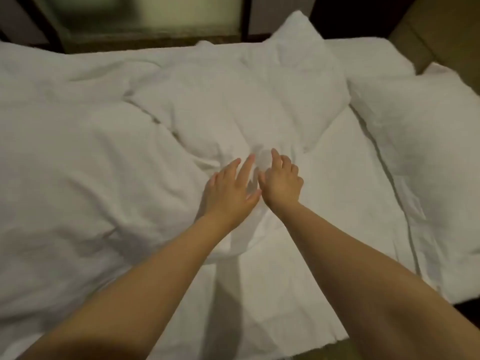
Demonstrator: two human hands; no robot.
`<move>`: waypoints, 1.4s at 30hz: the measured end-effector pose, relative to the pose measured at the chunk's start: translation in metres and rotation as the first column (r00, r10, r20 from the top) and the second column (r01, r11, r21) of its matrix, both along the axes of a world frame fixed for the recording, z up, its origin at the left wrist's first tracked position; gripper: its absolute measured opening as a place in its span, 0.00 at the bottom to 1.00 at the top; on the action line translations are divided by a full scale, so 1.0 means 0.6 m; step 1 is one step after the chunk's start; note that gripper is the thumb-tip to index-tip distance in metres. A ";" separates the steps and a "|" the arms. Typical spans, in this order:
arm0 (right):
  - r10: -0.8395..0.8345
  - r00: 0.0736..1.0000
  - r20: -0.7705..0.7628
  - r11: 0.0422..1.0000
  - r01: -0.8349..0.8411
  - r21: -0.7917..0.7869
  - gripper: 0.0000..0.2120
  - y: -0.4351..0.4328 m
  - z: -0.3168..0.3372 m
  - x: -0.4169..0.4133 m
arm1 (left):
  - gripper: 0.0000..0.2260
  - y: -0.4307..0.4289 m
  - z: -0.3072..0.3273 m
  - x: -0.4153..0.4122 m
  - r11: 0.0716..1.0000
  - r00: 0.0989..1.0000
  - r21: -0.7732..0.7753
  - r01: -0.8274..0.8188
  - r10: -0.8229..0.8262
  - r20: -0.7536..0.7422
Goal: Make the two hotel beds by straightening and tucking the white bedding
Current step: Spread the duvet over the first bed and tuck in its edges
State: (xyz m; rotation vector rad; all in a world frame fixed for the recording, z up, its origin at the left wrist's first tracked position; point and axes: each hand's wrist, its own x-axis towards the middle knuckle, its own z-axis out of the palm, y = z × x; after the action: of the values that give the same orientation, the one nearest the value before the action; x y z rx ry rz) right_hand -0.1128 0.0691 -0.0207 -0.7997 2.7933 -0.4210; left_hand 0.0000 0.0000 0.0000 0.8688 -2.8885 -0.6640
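Note:
A rumpled white duvet [85, 162] covers the left and middle of the bed, bunched in thick folds. The flat white sheet [324, 203] lies bare to its right. Both my arms reach forward over the bed. My left hand [230, 189] is spread with straight fingers over a duvet fold near the middle. My right hand [281, 180] is just beside it, fingers loosely bent, holding nothing. A white pillow [426, 162] lies at the right side of the bed. Another pillow [298, 40] sticks up at the far edge.
A dark-framed panel or window [145, 16] stands beyond the far edge of the bed. A tan upholstered surface [441, 29] shows at the upper right corner. The sheet's near edge [311, 346] hangs at the bottom of the view.

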 end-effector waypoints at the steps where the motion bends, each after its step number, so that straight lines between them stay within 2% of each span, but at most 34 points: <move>1: -0.043 0.999 -0.004 0.999 0.043 0.008 0.29 0.006 -0.009 -0.024 | 0.32 -0.001 -0.013 -0.014 1.000 1.000 -0.001 0.015 -0.015 0.020; 3: -0.123 0.992 0.024 0.992 0.122 0.025 0.30 0.026 -0.039 -0.072 | 0.34 -0.007 -0.047 -0.028 0.999 0.998 -0.012 0.029 -0.029 0.051; 6: -0.247 0.947 0.207 0.968 0.229 0.107 0.38 0.072 -0.091 -0.132 | 0.34 -0.016 -0.094 -0.028 0.995 0.998 -0.078 0.065 -0.064 0.018; 7: -0.309 0.896 0.319 0.951 0.287 0.114 0.43 0.085 -0.113 -0.145 | 0.34 -0.013 -0.105 -0.029 0.992 0.998 -0.101 0.070 -0.069 0.013; 9: -0.391 0.708 0.588 0.899 0.431 0.079 0.48 0.100 -0.143 -0.151 | 0.35 -0.005 -0.116 -0.032 0.993 0.997 -0.087 0.077 -0.075 0.022; 10: -0.371 0.628 0.684 0.884 0.465 0.053 0.45 0.102 -0.151 -0.149 | 0.35 0.002 -0.120 -0.035 0.995 0.996 -0.056 0.081 -0.080 0.026; 11: -0.337 0.600 0.726 0.888 0.460 0.032 0.37 0.101 -0.152 -0.147 | 0.35 0.009 -0.120 -0.040 0.996 0.996 -0.008 0.092 -0.092 0.018; 13: -0.296 0.652 0.698 0.893 0.448 -0.040 0.22 0.091 -0.138 -0.143 | 0.35 0.025 -0.114 -0.056 0.984 0.990 0.109 0.138 -0.135 -0.034; 17: -0.196 0.719 0.667 0.832 0.482 -0.275 0.13 0.080 -0.032 -0.123 | 0.41 0.072 -0.068 -0.104 0.926 0.986 0.344 0.154 -0.124 -0.108; 18: -0.158 0.743 0.651 0.802 0.481 -0.355 0.13 0.085 -0.001 -0.116 | 0.42 0.083 -0.053 -0.115 0.923 0.985 0.353 0.152 -0.112 -0.132; 20: -0.094 0.796 0.599 0.735 0.461 -0.497 0.12 0.107 0.060 -0.106 | 0.41 0.105 -0.023 -0.136 0.955 0.971 0.252 0.155 -0.100 -0.220; 21: -0.059 0.815 0.576 0.703 0.443 -0.556 0.11 0.121 0.086 -0.103 | 0.37 0.112 -0.004 -0.145 0.968 0.961 0.214 0.134 -0.074 -0.266; 23: 0.027 0.829 0.558 0.637 0.416 -0.648 0.10 0.150 0.127 -0.101 | 0.26 0.118 0.034 -0.160 0.972 0.950 0.231 0.053 0.022 -0.310; 26: 0.123 0.747 0.653 0.558 0.492 -0.668 0.11 0.189 0.148 -0.107 | 0.13 0.121 0.087 -0.170 0.952 0.936 0.304 -0.039 0.141 -0.324; 28: 0.125 0.645 0.754 0.587 0.564 -0.580 0.16 0.215 0.135 -0.108 | 0.09 0.127 0.118 -0.168 0.951 0.908 0.308 -0.029 0.154 -0.390; 30: 0.101 0.487 0.868 0.628 0.645 -0.435 0.26 0.239 0.116 -0.100 | 0.09 0.137 0.144 -0.162 0.939 0.897 0.342 -0.024 0.172 -0.408; 32: 0.134 0.322 0.937 0.622 0.709 -0.333 0.36 0.253 0.105 -0.092 | 0.09 0.150 0.170 -0.156 0.921 0.890 0.390 -0.011 0.187 -0.416; 33: 0.187 0.256 0.948 0.611 0.726 -0.316 0.38 0.252 0.102 -0.089 | 0.09 0.157 0.182 -0.152 0.914 0.886 0.407 0.000 0.188 -0.423; 35: 0.310 0.139 0.940 0.583 0.754 -0.304 0.37 0.241 0.108 -0.087 | 0.08 0.172 0.200 -0.145 0.900 0.884 0.436 0.019 0.188 -0.427; 37: 0.442 0.046 0.896 0.513 0.807 -0.294 0.36 0.223 0.124 -0.088 | 0.07 0.183 0.212 -0.136 0.886 0.886 0.462 0.032 0.188 -0.423; 39: 0.499 0.051 0.865 0.411 0.865 -0.289 0.32 0.211 0.152 -0.084 | 0.08 0.187 0.222 -0.121 0.871 0.880 0.489 0.041 0.200 -0.432; 41: 0.433 0.162 0.887 0.323 0.891 -0.320 0.23 0.203 0.178 -0.082 | 0.10 0.180 0.231 -0.099 0.870 0.860 0.491 0.039 0.221 -0.461; 42: 0.362 0.245 0.900 0.275 0.894 -0.354 0.19 0.204 0.191 -0.084 | 0.10 0.175 0.237 -0.088 0.880 0.853 0.473 0.025 0.228 -0.469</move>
State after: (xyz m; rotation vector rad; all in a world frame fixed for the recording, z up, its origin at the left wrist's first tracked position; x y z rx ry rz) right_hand -0.1633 0.1916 0.0941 0.2412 1.1552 -1.9687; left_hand -0.0527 0.1049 0.1423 0.7273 -2.2113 -1.3747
